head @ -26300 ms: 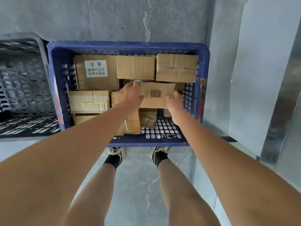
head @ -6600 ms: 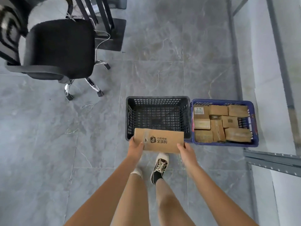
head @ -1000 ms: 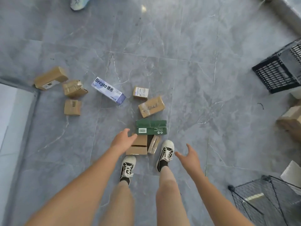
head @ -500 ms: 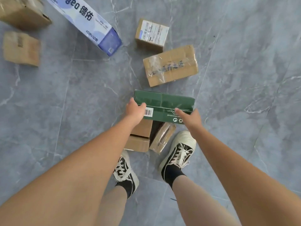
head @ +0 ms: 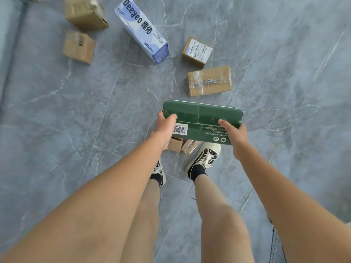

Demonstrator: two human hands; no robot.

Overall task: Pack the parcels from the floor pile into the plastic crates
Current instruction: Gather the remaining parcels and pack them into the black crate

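While both hands grip it, green box (head: 202, 118) sits above floor parcels. Left hand (head: 165, 128) and right hand (head: 235, 134) clamp its ends

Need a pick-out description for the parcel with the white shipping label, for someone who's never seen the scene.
Start at the green box held in both hands and look up past the taped brown parcel. The labelled parcel lies just beyond it, right of the blue-and-white carton. Only it has a white printed label covering its top.

"deeyeo" on the blue-white carton (head: 141, 30)
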